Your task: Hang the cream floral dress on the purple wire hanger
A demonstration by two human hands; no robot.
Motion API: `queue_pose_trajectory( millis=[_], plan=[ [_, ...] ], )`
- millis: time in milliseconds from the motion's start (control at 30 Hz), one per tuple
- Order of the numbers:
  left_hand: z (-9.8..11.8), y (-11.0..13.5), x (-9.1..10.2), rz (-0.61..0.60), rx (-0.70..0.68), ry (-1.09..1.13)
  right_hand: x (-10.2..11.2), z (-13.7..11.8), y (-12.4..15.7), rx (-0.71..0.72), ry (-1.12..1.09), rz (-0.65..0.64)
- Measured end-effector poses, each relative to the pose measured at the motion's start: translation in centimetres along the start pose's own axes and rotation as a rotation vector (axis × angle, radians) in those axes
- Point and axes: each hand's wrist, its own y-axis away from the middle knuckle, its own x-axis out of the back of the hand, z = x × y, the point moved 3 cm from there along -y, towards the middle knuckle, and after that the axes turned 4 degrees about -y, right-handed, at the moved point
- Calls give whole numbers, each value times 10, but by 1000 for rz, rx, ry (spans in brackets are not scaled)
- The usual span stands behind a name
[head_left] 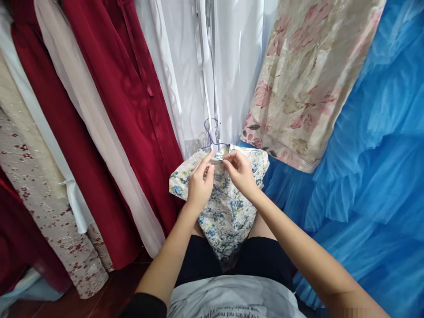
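A floral blouse (220, 207) with blue and yellow flowers on white hangs in front of my thighs, on a thin purple hanger (209, 140). At the left side of its neckline is my left hand (201, 183), index finger stretched along the fabric and thumb bent in, loosely holding the collar edge. My right hand (241, 172) pinches the neckline near its middle between thumb and index finger. A small pale strip of the collar (218, 155) shows between the two hands. Whether the fingertips hold a small fastening there is too small to tell.
Dark red gowns (112, 88) and a pale pink one (82, 110) hang on the left. White fabric (232, 66) hangs straight ahead. On the right are a beige floral garment (298, 88) and ruffled blue tulle (374, 185). Dark floor (112, 291) shows at lower left.
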Motion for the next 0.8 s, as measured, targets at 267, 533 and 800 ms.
queue_pose_trajectory(
  millis=[267,533,800],
  plan=[
    [2,-48,24,-113,-153,-260,-15,22,11,-63,-151,22],
    [-1,-57,9,-324,-255,-347,-13,17,-1,1,-99,-20],
    [-119,-73,88,390,200,-178,-8,46,33,-158,42,-159]
  ],
)
